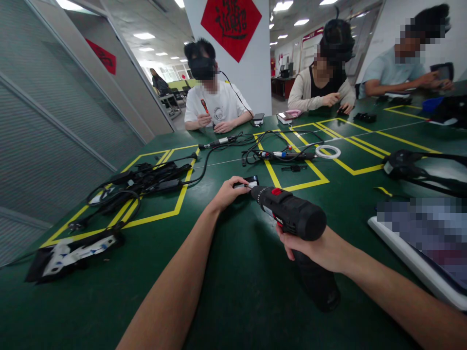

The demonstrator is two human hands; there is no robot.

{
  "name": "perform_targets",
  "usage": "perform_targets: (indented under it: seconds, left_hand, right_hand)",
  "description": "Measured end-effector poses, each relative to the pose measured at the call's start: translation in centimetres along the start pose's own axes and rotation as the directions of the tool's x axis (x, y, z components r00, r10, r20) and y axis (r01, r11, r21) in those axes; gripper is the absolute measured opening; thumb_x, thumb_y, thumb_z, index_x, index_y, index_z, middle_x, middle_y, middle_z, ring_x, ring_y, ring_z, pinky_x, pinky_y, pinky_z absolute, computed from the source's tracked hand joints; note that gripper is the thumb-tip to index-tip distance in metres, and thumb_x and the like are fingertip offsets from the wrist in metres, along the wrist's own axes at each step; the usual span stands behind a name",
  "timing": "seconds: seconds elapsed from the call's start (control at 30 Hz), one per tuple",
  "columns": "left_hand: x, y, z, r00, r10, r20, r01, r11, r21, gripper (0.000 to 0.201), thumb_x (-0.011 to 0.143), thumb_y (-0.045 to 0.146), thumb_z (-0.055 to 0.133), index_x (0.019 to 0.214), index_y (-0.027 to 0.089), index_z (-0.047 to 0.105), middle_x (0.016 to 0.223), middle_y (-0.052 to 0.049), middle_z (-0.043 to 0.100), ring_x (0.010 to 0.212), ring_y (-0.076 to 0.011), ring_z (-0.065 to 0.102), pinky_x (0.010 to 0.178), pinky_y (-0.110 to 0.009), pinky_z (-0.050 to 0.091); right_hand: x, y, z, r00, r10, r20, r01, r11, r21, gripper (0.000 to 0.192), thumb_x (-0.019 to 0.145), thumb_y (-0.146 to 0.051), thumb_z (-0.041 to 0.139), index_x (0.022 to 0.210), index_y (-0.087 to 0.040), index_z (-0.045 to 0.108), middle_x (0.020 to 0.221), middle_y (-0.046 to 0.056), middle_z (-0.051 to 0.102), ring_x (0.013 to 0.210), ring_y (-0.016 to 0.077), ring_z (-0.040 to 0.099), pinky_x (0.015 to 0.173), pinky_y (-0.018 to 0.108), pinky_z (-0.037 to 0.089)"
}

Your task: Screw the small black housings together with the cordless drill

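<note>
Green table (233, 291): marked with yellow tape lines. Black cordless drill (292, 216): lies above the table's middle, gripped at the handle by the right hand (317, 250), fingers wrapped tight. Small black-and-white device (247, 184): rests on the table just beyond the drill's tip, pinched by the left hand (229, 193), fingers pressed together. Tangled black cables (146, 182): left of the drill.

Bright, even light is coming down from the rectangular white ceiling panels (144, 36), which are blowing out to pure white. The dark green matte tabletop (233, 291) is catching a soft sheen and showing only faint shadows. Wide-angle distortion is bending the grey ribbed wall panels (44, 121) and stretching the edges. Faces and the flat white-rimmed slab (419, 243) at the right are appearing pixelated. Focus is holding sharp otherwise.
</note>
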State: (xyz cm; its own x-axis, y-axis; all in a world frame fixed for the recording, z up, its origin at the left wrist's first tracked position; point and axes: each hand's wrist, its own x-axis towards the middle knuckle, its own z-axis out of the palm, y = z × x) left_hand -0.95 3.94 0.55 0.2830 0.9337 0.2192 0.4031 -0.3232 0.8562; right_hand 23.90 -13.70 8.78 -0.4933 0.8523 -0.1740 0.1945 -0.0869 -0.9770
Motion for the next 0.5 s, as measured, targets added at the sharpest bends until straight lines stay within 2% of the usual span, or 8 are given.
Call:
perform_targets:
  seconds: [0.27, 0.5]
  left_hand:
    - [-0.13, 0.50, 0.03, 1.000, 0.000, 0.013, 0.000, 1.000, 0.010, 0.028, 0.067, 0.037, 0.070, 0.088, 0.019, 0.067, 0.105, -0.004, 0.061, 0.103, -0.0213, 0.056, 0.096, -0.035, 0.041]
    - [-0.23, 0.75, -0.10, 1.000, -0.010, 0.023, 0.009, 0.999, 0.042, 0.031, 0.067, 0.038, 0.069, 0.091, 0.020, 0.066, 0.108, -0.004, 0.061, 0.104, -0.0209, 0.056, 0.097, -0.034, 0.041]
  right_hand:
    - [0.03, -0.29, 0.20, 1.000, 0.004, 0.009, -0.005, 1.000, 0.028, 0.010, 0.079, -0.020, 0.059, 0.088, -0.017, 0.055, 0.065, -0.004, 0.055, 0.058, 0.0133, 0.055, 0.067, 0.033, 0.046]
    - [0.02, -0.04, 0.02, 1.000, 0.014, 0.005, -0.014, 1.000, -0.005, 0.014, 0.080, -0.021, 0.059, 0.092, -0.017, 0.054, 0.064, -0.003, 0.057, 0.062, 0.0150, 0.057, 0.070, 0.034, 0.046]
